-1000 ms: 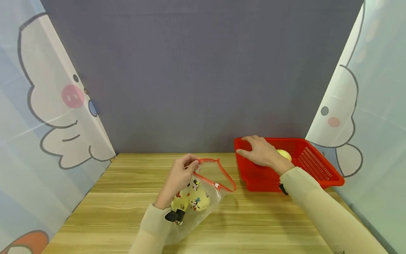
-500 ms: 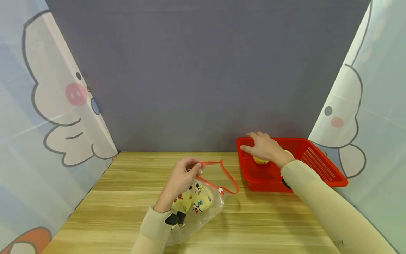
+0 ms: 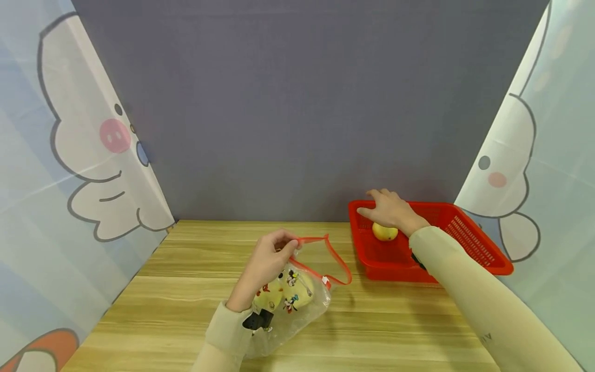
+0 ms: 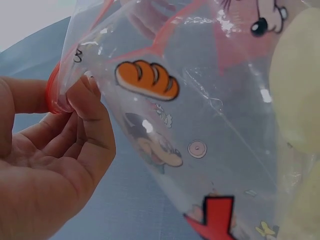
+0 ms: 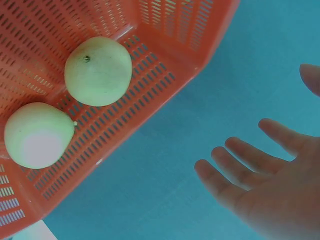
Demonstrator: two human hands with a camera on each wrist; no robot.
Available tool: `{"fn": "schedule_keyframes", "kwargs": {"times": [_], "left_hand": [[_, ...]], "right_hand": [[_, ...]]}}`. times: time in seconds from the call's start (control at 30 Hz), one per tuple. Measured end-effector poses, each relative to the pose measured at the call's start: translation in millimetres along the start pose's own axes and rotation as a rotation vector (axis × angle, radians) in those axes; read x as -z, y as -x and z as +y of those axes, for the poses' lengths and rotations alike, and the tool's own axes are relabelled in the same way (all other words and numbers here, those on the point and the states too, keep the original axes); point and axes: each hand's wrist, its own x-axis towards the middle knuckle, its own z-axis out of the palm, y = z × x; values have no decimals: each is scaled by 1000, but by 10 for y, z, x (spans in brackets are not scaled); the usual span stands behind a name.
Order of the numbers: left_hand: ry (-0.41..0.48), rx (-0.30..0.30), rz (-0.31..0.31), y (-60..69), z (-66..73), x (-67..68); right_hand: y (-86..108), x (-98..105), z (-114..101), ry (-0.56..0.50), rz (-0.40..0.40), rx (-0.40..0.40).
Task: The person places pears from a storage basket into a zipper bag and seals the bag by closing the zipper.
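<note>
1. One left hand (image 3: 267,261) is clamping its fingers on the clear bag (image 3: 290,329) at its red-edged mouth.
2. Two bagged yellow fruits (image 3: 299,289) are lying below those fingers.
3. The right hand (image 3: 390,211) is hovering, fingers apart, holding nothing; two loose fruits (image 5: 98,71) are sitting near and below them in the red basket (image 3: 504,268).
4. Bagging seems to be going on; the next move is probably calling for gripping one.

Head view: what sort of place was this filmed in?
Probably a curtained-off tabletop booth, though the wider room is unseen: a wood-grain table, a plain grey backdrop behind it, and cartoon-printed curtains on both sides.
</note>
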Motion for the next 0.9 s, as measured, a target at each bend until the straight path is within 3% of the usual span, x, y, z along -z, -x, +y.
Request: {"fn": "schedule_keyframes", "kwargs": {"times": [0.5,0.9], "left_hand": [[-15,33,-15,27,-8,3],[-13,31,-20,44,-2,37]], "right_hand": [[-219,-123,229,-63,-38,-68],[-288,-236,329,-36,-95,-90]]}}
